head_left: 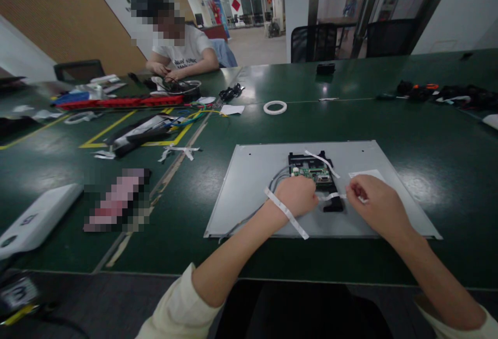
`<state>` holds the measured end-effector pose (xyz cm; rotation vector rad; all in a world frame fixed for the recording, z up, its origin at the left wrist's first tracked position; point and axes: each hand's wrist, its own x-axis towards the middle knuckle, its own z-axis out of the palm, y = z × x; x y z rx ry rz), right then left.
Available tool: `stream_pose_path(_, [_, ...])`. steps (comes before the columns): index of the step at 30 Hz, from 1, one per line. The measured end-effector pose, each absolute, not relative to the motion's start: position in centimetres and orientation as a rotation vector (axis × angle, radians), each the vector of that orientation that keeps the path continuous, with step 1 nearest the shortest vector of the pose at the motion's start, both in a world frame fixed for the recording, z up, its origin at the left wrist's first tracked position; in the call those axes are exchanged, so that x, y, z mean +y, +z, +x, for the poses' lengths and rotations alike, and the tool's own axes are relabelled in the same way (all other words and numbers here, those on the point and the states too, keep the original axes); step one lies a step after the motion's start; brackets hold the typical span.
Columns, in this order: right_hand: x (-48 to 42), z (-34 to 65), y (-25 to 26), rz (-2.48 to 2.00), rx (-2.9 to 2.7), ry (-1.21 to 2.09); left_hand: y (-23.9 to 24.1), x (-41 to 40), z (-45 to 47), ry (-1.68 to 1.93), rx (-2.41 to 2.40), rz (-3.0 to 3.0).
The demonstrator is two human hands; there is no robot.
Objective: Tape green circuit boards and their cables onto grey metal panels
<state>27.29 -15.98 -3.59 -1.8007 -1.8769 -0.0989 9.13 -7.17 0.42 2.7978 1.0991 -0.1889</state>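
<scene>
A grey flat panel (249, 183) lies on the green table, with a black bracket (333, 204) and a green circuit board (307, 172) at its middle. My left hand (296, 195) is closed at the board's near left side. My right hand (376, 203) is closed just right of the bracket, its fingertips pinched. A white tape strip (332, 197) stretches between both hands across the bracket. Another tape strip (286, 210) lies over my left wrist, and a third tape strip (321, 160) lies across the board's far side. A grey cable (249, 217) curves from the board to the left.
A white tape roll (275, 107) lies beyond the panel. Left are a phone (119, 200), a white device (41, 219), tape scraps (181, 150) and a red strip (124, 102). Across the table a person (187, 51) handles cables. Dark items (462, 94) lie far right.
</scene>
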Motion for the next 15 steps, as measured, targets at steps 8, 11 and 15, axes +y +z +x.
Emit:
stream_pose_path(8, [-17.0,24.4,-2.0,-0.929,-2.304,-0.409,0.1,-6.9,9.0,-0.174,1.086,2.778])
stream_pose_path(11, [-17.3,23.3,-2.0,-0.793,-2.354,-0.527,0.2,-7.0,9.0,-0.169,1.092,2.784])
stream_pose_path(15, [-17.5,22.6,-2.1,-0.687,-2.342,-0.583,0.1,-7.2,9.0,-0.153,1.120,2.798])
